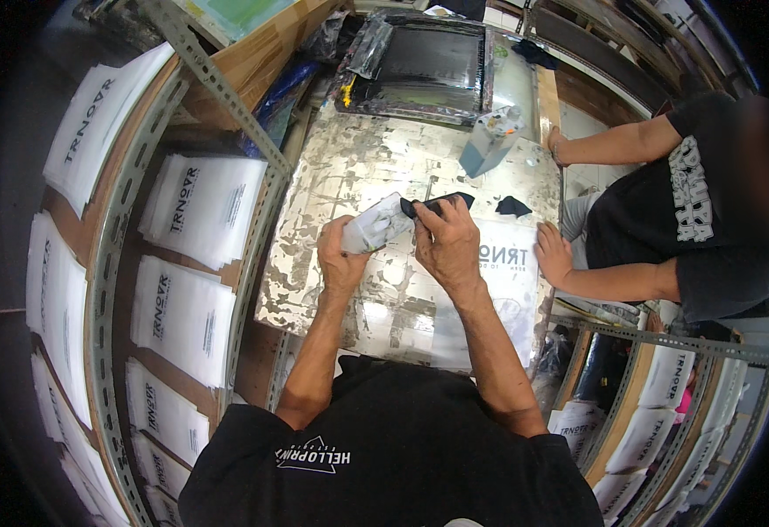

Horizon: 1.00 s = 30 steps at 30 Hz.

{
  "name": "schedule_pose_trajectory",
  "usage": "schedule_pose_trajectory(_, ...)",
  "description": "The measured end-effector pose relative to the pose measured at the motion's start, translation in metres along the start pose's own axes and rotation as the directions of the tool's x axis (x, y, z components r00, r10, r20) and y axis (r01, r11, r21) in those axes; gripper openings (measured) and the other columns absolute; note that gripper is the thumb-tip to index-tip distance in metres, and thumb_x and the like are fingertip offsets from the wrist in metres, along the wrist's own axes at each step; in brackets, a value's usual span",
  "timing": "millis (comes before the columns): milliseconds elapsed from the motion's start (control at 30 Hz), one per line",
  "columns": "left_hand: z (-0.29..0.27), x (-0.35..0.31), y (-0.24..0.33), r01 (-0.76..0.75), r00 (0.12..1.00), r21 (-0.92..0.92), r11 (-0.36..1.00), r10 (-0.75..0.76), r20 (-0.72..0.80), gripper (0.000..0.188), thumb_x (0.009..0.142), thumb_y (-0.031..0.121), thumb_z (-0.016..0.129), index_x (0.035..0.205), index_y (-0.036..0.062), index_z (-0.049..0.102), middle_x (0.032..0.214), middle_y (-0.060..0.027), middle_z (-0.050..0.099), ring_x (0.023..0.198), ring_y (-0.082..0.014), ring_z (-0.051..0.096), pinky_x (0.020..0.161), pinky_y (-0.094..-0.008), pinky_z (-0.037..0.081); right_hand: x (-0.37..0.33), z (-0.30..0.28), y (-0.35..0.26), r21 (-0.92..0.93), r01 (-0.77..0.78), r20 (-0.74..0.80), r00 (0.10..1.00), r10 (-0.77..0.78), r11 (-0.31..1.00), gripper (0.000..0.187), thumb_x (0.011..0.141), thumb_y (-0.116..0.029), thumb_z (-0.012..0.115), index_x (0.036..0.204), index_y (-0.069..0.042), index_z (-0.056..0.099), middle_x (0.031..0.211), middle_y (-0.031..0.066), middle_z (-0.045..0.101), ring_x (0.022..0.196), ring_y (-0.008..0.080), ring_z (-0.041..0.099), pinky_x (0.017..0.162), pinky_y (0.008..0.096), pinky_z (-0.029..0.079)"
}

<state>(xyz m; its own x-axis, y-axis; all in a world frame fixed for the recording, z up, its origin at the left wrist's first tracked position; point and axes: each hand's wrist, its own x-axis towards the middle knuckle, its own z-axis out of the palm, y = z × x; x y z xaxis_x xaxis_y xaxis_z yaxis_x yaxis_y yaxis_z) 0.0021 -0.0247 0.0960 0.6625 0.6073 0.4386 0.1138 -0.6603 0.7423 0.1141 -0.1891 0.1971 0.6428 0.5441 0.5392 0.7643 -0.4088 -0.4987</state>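
My left hand (340, 255) is wrapped round a cloudy white plastic bottle (374, 228), tilted over the worktable (314, 285). In my right hand (448, 246) a piece of black cloth (454, 201) is pinched, and it meets the bottle's right end. The bottle's mouth is hidden there by the cloth and fingers. A printed translucent sheet (503, 299) lies on the table below and right of my right hand. Just above that sheet rests a small black cloth scrap (513, 207).
A clear container with bluish liquid (490, 145) stands toward the far right of the table. Behind it is a dark-inked printing screen (428, 66). Racks with stacked printed sheets (200, 206) flank the left side. At right, a co-worker's hand (555, 255) touches the table edge.
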Motion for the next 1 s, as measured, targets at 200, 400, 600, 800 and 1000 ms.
schedule_pose_trajectory(200,-0.030,0.022,0.013,-0.206,0.978,0.165,0.965,0.204,0.031,0.052,0.064,0.008,0.078,0.113,0.0089,0.064,0.106,-0.0089,0.067,0.106,-0.0305,0.059,0.100,-0.0439,0.035,-0.012,0.013,0.014,0.080,-0.052,-0.088,0.994,0.059,0.995,0.024,0.077,-0.002,0.072,0.102,0.000,0.074,0.082,0.0167,0.064,0.080,0.0341,0.059,0.069,0.0422,0.050)
schedule_pose_trajectory(400,-0.058,0.046,0.037,-0.317,0.948,0.362,0.876,0.288,0.134,0.050,0.062,0.000,0.071,0.111,0.0086,0.065,0.107,-0.0062,0.067,0.107,-0.0286,0.059,0.101,-0.0468,0.031,-0.019,0.036,0.027,0.297,-0.179,-0.042,0.979,0.200,0.938,0.024,0.078,-0.001,0.073,0.101,0.004,0.075,0.079,0.0175,0.065,0.069,0.0284,0.057,0.066,0.0365,0.047)
schedule_pose_trajectory(600,-0.069,0.058,0.046,-0.359,0.933,0.441,0.823,0.313,0.176,0.053,0.059,-0.007,0.070,0.109,0.0097,0.066,0.103,-0.0039,0.066,0.109,-0.0268,0.058,0.102,-0.0480,0.029,-0.024,0.060,0.029,0.499,-0.346,0.073,0.930,0.360,0.794,0.026,0.082,-0.001,0.073,0.107,0.004,0.075,0.074,0.0093,0.063,0.069,0.0147,0.053,0.064,0.0288,0.045)
schedule_pose_trajectory(800,-0.071,0.057,0.045,-0.309,0.951,0.439,0.844,0.259,0.171,0.055,0.057,-0.006,0.073,0.109,0.0110,0.067,0.106,-0.0032,0.066,0.111,-0.0268,0.058,0.104,-0.0475,0.027,-0.026,0.075,0.036,0.542,-0.337,0.089,0.934,0.347,0.770,0.024,0.084,-0.001,0.073,0.107,0.005,0.074,0.077,0.0070,0.063,0.070,0.0136,0.054,0.062,0.0283,0.044)
schedule_pose_trajectory(1000,-0.041,0.037,0.007,-0.098,0.995,0.106,0.990,0.100,-0.010,0.058,0.057,-0.003,0.083,0.111,0.0078,0.065,0.107,-0.0100,0.067,0.108,-0.0324,0.060,0.101,-0.0442,0.038,0.003,0.053,0.020,0.455,-0.148,-0.095,0.972,0.213,0.878,0.025,0.080,0.000,0.075,0.105,0.001,0.075,0.077,0.0131,0.066,0.067,0.0191,0.056,0.061,0.0299,0.045)
